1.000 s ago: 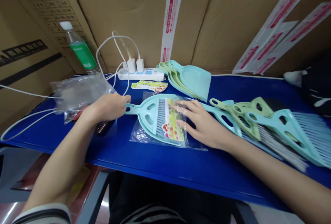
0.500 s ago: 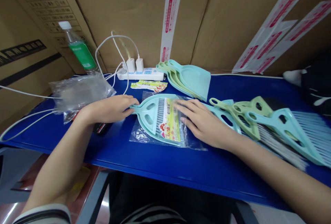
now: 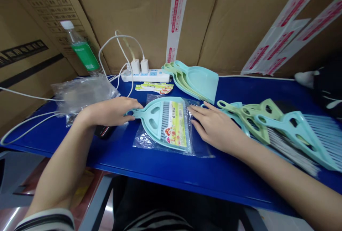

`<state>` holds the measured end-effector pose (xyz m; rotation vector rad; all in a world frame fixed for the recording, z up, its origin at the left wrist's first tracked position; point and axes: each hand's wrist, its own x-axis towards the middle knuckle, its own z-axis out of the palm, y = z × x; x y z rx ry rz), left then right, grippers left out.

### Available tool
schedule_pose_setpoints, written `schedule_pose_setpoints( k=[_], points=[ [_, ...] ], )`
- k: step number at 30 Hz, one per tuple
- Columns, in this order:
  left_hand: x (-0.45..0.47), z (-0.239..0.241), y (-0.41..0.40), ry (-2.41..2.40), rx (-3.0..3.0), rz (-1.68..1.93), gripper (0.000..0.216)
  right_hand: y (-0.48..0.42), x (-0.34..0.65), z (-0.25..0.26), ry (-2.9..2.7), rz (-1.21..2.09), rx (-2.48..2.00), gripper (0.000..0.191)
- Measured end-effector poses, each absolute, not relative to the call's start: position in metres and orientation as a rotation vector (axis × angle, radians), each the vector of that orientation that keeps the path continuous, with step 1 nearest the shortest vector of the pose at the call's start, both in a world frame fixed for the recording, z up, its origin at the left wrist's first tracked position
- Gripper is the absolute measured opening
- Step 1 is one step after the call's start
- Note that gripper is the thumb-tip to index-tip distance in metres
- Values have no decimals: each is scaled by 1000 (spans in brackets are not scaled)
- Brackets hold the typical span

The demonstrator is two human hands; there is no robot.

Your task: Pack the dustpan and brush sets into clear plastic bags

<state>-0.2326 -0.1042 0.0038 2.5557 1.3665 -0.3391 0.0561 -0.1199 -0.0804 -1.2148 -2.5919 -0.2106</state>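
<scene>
A light-blue dustpan (image 3: pixel 153 131) lies flat on the blue table, with a matching brush (image 3: pixel 165 119) nested on it. Across the bristles sits a yellow-and-white printed label card (image 3: pixel 176 124). The set is partly inside a clear plastic bag (image 3: pixel 200 147), its handle sticking out to the left. My left hand (image 3: pixel 117 111) has its fingers and thumb around the handle end. My right hand (image 3: pixel 213 126) lies palm down with fingers stretched out, on the bag just right of the label. The bag's far edge is partly under that hand.
Several stacked dustpans (image 3: pixel 201 79) lie at the back. More green and blue brushes (image 3: pixel 291 127) are piled at the right. Loose label cards (image 3: pixel 155 87), a power strip (image 3: pixel 149 77), clear bags (image 3: pixel 85 94), a bottle (image 3: pixel 84 54) and a black object (image 3: pixel 104 131) are around. Cardboard boxes (image 3: pixel 133 6) stand behind.
My right hand has slid slightly right, off the label card and onto the bag beyond it. My left fingers have parted a little around the handle, so its end shows more.
</scene>
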Motion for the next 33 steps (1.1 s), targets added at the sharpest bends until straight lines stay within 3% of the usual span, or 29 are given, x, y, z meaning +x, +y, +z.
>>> schedule_pose_setpoints(
  k=[7,14,33],
  points=[
    [-231,4,-103,1336,2590,-327,35,-122,58,-66,-2528,-168,-1190,34],
    [-226,2,-101,1252,2612,-217,35,-120,62,-62,-2432,-224,-1296,8],
    [-215,-23,-91,1245,3160,50,38,-136,60,-42,-2707,149,-1399,22]
  ],
)
